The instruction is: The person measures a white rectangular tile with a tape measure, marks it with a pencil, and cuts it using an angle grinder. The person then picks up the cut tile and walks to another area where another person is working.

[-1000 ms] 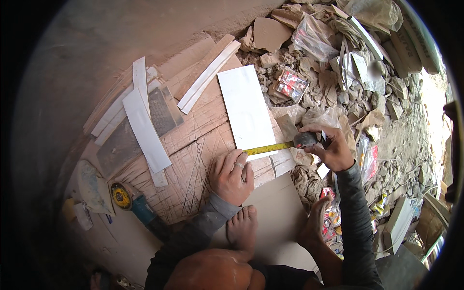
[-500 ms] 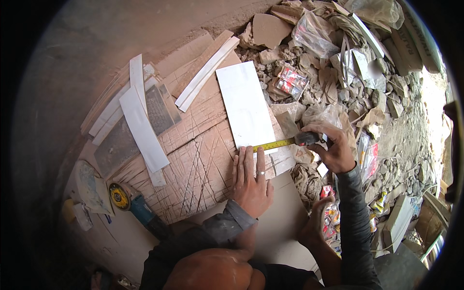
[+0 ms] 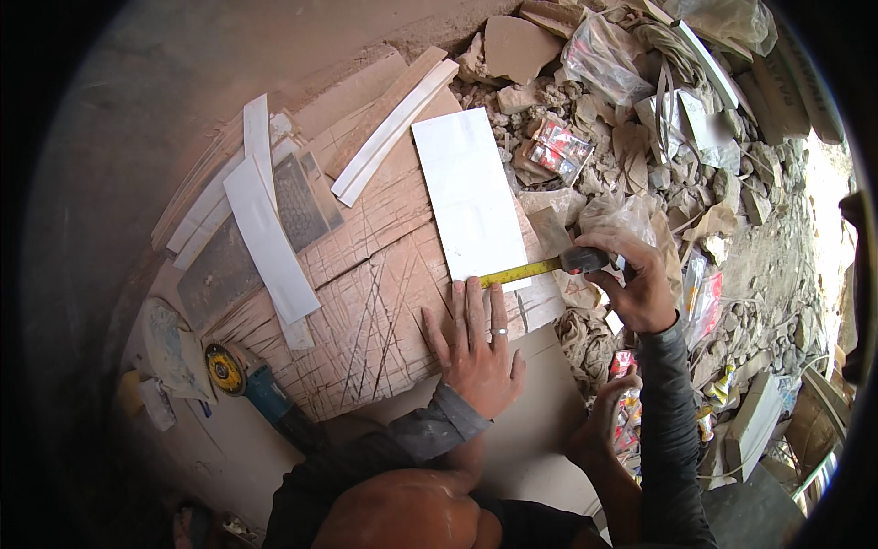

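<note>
A white rectangular tile (image 3: 471, 197) lies on a scored board (image 3: 366, 302). Across its near end runs the yellow blade of a tape measure (image 3: 519, 273). My right hand (image 3: 645, 284) grips the dark case of that tape measure, just beyond the tile's right edge. My left hand (image 3: 480, 361) lies flat with its fingers stretched out and spread, a ring on one of them. Its fingertips touch the tile's near edge and the start of the blade, so the blade's very end is hidden beneath them.
On the left are white tile strips (image 3: 270, 242) and an angle grinder (image 3: 261, 389) with a yellow disc. Narrow strips (image 3: 398, 133) lie at the board's far side. Rubble (image 3: 622, 156), plastic bags and wrappers cover the right. My bare foot (image 3: 599, 425) rests near the right forearm.
The fingers of my left hand have spread wider, the leftmost one moving out to the left. My right hand still holds the tape measure in nearly the same place.
</note>
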